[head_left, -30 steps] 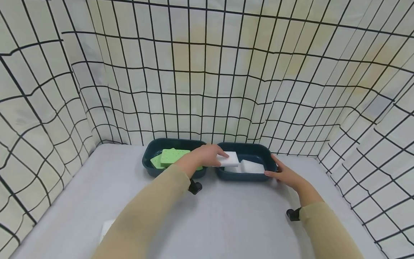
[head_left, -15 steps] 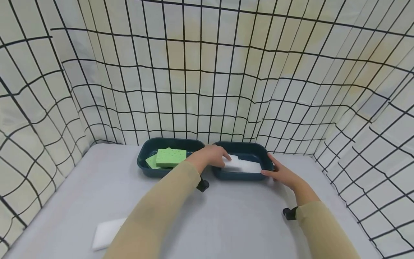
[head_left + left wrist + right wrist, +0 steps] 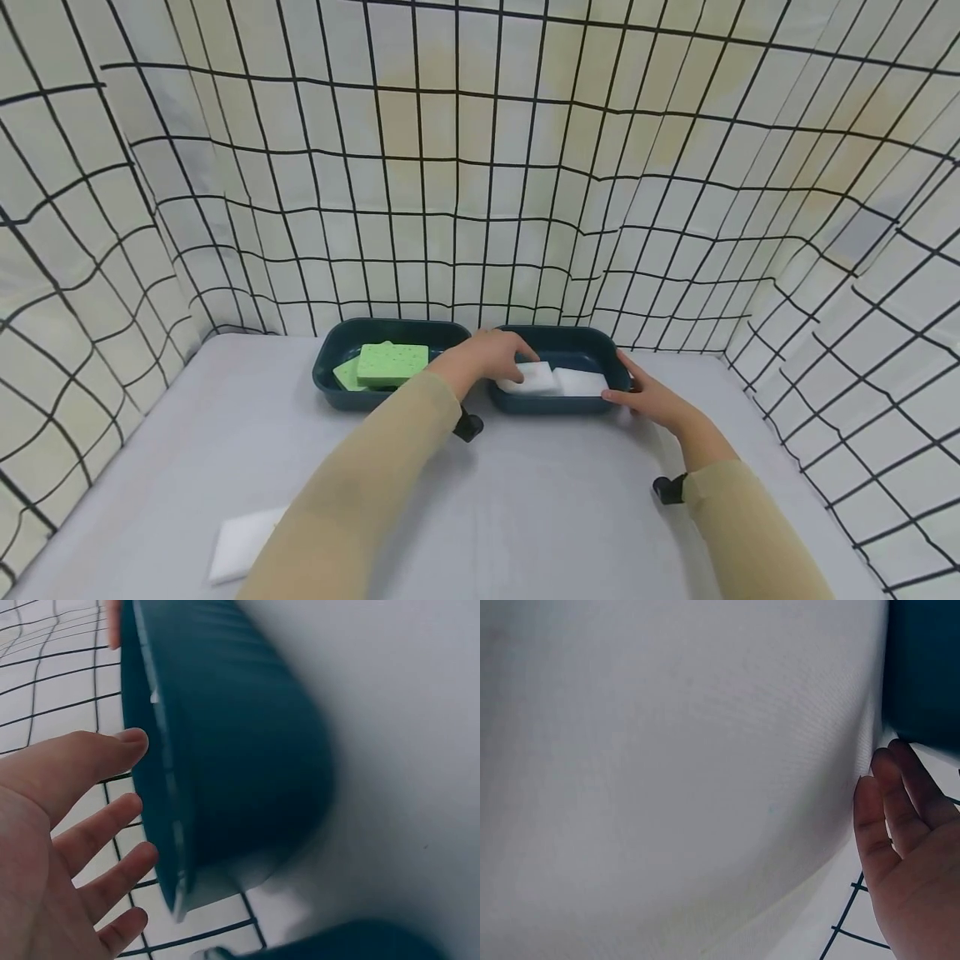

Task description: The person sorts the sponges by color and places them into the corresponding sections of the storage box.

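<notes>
My left hand (image 3: 491,357) is over the left end of the right-hand dark teal bin (image 3: 558,406). Its thumb and fingers are spread with nothing between them, as the left wrist view also shows. Just below its fingertips lies a white sponge-like block (image 3: 536,377), and beside that another white block (image 3: 581,382), both inside this bin. My right hand (image 3: 656,404) touches the bin's right end, thumb at the front corner and index finger along the rim. In the right wrist view its other fingers lie fairly straight beside the bin (image 3: 926,675).
A second dark teal bin (image 3: 341,398) stands to the left, with green speckled sponges (image 3: 393,365) in it. On the table's near left lies a white block (image 3: 240,546), partly behind the left sleeve. Black netting over white cloth (image 3: 465,183) walls the table on three sides.
The white block pinched in my left hand went down into the right bin, and the fingers have let it go. My right hand stays at the bin's end. The head view shifted slightly.
</notes>
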`<state>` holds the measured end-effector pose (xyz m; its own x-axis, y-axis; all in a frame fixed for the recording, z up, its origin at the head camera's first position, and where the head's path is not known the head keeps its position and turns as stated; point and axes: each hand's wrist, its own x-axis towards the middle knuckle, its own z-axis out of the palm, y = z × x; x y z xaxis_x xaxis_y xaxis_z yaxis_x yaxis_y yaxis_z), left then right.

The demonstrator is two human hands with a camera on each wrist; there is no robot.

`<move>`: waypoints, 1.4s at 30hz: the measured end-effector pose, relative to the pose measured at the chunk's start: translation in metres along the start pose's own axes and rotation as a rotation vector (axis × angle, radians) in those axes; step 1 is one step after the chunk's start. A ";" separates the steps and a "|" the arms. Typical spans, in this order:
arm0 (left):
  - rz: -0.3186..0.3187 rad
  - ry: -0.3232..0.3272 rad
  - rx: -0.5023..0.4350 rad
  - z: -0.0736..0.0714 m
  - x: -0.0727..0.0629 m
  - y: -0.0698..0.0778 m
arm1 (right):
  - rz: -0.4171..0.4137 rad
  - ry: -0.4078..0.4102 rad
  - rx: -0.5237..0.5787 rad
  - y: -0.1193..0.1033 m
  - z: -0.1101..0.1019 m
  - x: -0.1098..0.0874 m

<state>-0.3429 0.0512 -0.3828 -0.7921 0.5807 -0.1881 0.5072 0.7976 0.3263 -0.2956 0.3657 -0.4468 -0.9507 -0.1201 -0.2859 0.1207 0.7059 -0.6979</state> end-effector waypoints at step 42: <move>-0.028 0.116 -0.037 0.000 -0.227 -0.091 | -0.031 -0.031 -0.056 -0.005 0.001 -0.006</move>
<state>-0.2089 -0.1531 -0.3699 -0.8407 0.5340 -0.0900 0.4732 0.8053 0.3572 -0.2903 0.3628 -0.4423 -0.9444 -0.1634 -0.2851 0.0740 0.7395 -0.6691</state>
